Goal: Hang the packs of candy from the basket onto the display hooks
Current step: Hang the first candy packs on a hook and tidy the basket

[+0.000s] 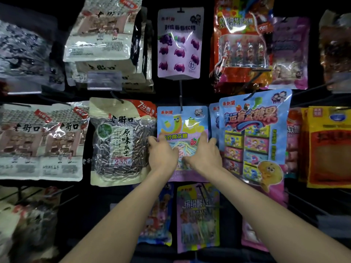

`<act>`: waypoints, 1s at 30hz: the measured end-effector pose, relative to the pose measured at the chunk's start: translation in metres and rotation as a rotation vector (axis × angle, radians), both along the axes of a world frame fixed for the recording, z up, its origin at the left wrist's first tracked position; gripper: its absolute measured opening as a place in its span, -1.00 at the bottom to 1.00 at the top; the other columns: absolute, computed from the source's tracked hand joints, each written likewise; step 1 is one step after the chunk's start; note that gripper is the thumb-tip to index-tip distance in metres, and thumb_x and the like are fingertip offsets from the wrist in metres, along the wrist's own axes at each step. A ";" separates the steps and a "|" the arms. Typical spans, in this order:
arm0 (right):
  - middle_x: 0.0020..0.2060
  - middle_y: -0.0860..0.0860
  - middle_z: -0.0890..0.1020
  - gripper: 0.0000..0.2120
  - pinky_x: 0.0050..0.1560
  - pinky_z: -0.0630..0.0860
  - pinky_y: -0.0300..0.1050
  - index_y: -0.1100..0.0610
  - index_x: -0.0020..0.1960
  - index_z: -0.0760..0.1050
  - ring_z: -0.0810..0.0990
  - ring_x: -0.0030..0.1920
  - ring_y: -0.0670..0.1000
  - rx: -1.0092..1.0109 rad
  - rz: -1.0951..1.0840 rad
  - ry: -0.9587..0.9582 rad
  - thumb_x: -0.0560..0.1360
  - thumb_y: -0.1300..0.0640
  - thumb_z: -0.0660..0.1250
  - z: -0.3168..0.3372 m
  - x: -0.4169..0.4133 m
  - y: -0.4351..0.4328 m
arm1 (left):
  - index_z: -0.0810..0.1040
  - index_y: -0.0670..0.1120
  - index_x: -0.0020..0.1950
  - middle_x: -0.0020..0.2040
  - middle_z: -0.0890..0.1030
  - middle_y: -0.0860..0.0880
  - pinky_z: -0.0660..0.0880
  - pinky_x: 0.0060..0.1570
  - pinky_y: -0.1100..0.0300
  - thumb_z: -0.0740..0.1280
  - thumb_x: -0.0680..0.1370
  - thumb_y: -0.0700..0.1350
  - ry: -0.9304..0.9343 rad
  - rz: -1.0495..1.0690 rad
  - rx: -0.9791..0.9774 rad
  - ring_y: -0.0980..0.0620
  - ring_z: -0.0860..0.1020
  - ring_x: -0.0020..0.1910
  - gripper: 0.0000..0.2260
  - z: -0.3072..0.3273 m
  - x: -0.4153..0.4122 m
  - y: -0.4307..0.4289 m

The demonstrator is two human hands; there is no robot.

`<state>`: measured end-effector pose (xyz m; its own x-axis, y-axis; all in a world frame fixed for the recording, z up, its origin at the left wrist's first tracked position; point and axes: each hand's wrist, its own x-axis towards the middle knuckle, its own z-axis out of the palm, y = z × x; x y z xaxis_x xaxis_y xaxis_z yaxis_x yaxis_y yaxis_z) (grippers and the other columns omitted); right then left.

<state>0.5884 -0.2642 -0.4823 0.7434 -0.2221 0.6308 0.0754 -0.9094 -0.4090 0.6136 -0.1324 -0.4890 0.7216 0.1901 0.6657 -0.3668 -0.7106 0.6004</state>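
Dark display wall (pixel 167 92) fills the whole view, crowded with snack bags hanging from black pegs. Dead centre hangs the task's thing, a blue-and-pink candy pack (pixel 182 120) with a cartoon banana on its front. A black hook (pixel 181 95) comes down from twelve o'clock and meets the pack's top edge in the middle; whether it is threaded right through the hole I cannot tell.

Both hands are on this pack, reaching up with bare forearms from the bottom of the view. The left hand (pixel 161 152) grips its nine o'clock edge, thumb laid on the front and fingers curled round the side. The right hand (pixel 203 154) mirrors it at the three o'clock edge — thumb up on the front, fingers wrapped round the side. The two wrists sit close together over the pack's lower half and cover much of it.

Around the pack:
- At nine o'clock, a sunflower seed bag (pixel 121 143) sits just beside the left hand's knuckles.
- At twelve o'clock hangs a pink grape gummy pack (pixel 179 44).
- At three o'clock, a large blue candy pack (pixel 254 133) is close against the right hand's fingers.
- At six o'clock, between the forearms, is a yellow-and-purple pack (pixel 197 217).
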 end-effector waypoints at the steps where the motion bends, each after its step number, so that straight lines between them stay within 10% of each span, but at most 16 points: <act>1: 0.42 0.25 0.29 0.14 0.06 0.55 0.05 0.12 0.67 -0.09 0.49 0.32 0.28 0.003 0.000 0.000 0.40 -0.15 0.58 0.000 0.002 0.000 | 0.21 -0.09 0.60 0.37 0.23 -0.15 0.53 0.12 -0.07 0.42 0.62 -0.02 -0.004 0.003 0.006 -0.24 0.55 0.15 -0.37 -0.001 0.001 -0.001; 21: 0.57 0.30 0.03 -0.07 0.20 0.55 0.04 0.14 0.66 -0.04 0.29 0.50 0.30 -0.177 -0.067 -0.071 0.53 0.11 0.50 -0.028 -0.011 0.018 | 0.07 0.03 0.69 0.64 0.14 -0.16 0.39 0.44 -0.16 0.38 0.62 -0.03 -0.034 0.085 0.368 -0.19 0.15 0.62 -0.28 -0.031 -0.013 -0.009; 30: 0.47 0.32 0.31 -0.37 0.32 0.51 0.04 0.25 0.53 0.29 0.34 0.50 0.29 -0.458 -0.102 -0.081 0.51 0.35 0.41 -0.027 -0.016 0.025 | -0.06 0.06 0.71 0.67 0.03 -0.17 0.41 0.39 -0.16 0.42 0.57 -0.16 0.045 0.060 0.482 -0.22 0.16 0.61 -0.14 -0.027 -0.017 0.002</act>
<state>0.5727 -0.2389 -0.5091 0.6766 0.0237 0.7360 -0.0081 -0.9992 0.0397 0.5968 -0.1300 -0.5155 0.7490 -0.0899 0.6565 -0.2977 -0.9308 0.2122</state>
